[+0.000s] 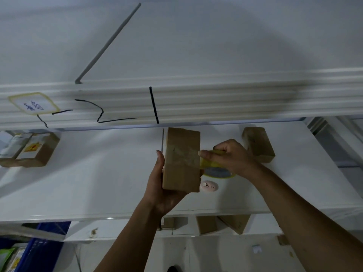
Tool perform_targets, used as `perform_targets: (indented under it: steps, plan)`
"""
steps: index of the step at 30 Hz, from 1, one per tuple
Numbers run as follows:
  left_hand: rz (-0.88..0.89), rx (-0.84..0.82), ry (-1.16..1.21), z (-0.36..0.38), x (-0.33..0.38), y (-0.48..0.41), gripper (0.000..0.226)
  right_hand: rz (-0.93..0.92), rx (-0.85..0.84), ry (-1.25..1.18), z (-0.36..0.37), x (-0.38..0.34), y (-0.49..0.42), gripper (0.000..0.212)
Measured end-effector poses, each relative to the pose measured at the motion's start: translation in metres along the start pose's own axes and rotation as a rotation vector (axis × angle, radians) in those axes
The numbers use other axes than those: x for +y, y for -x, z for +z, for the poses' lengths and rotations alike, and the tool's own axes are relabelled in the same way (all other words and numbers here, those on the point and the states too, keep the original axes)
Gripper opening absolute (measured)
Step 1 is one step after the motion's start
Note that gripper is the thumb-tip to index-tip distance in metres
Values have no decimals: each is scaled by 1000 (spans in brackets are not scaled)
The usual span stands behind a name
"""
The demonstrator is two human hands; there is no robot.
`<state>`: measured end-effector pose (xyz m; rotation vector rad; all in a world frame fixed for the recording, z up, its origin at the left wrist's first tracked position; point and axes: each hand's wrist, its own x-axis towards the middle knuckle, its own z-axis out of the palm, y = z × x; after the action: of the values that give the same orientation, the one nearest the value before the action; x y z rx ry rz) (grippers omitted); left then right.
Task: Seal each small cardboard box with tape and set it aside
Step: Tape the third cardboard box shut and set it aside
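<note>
A: White desk (98, 183) against a pale wall, black cables (155, 105) draped over ridged trunking behind. Noticed what at the far left?

B: Spotted a labelled carton (29, 150) lying flat on the desk, and a blue crate (45, 250) lower down, beneath the desk edge.

A: And toward the middle?

B: Found the left grip (159, 185) wrapped round the lower end of the small cardboard box (182, 160), thumb up its left side. Held upright, clear of the desk.

A: Taped?

B: Made out a clear band across the facing side. Just right of it, saw the right grip (233, 156) curled round the tape roll (218, 171), thumb tip at the box's right edge.

A: Underneath?

B: Noted a small pink object (209, 185) on the desk below the roll, too blurred to name.

A: Farther right?

B: Saw a second box (258, 144) on the desk, apart from the held one, and more boxes (233, 222) under the desk front.
</note>
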<state>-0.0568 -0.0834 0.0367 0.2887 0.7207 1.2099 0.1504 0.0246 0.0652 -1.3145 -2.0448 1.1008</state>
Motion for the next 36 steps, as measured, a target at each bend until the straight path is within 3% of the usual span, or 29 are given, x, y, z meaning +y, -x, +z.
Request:
perform_targets:
  steps: [5, 10, 14, 16, 18, 20, 22, 26, 29, 32, 34, 36]
  plan:
    - [87, 71, -307, -6, 15, -2, 78, 104, -145, -81, -7, 4, 2, 75]
    - [141, 81, -573, 3, 30, 2, 51, 99, -118, -104, -5, 5, 3, 68]
    - [87, 162, -710, 11, 42, 0, 58, 85, -141, -90, -6, 3, 2, 74]
    - [134, 228, -665, 6, 45, -4, 61, 52, -173, -183, -9, 3, 1, 81]
    - [160, 254, -542, 3, 46, -4, 56, 53, -146, -453, -13, 7, 2, 74]
    - [148, 239, -409, -1, 43, -3, 54, -9, -111, -546, -14, 15, 1, 86]
    - [122, 206, -305, -2, 35, -2, 56, -56, -90, -501, -13, 16, -1, 93]
    - [44, 105, -123, -2, 20, -7, 62, -16, -89, -157, -9, 1, -10, 68]
    - [-21, 75, -70, 3, 13, -10, 64, 6, -105, -154, 1, -7, -16, 58]
    - [65, 83, -295, -4, 7, -15, 63, 12, -97, -174, 6, -11, -20, 56]
    - [214, 215, -574, -11, 8, -19, 44, 27, -106, -151, 8, -9, -20, 58]
    - [288, 339, -757, -14, 14, -20, 40, 42, -114, -97, 11, -6, -18, 60]
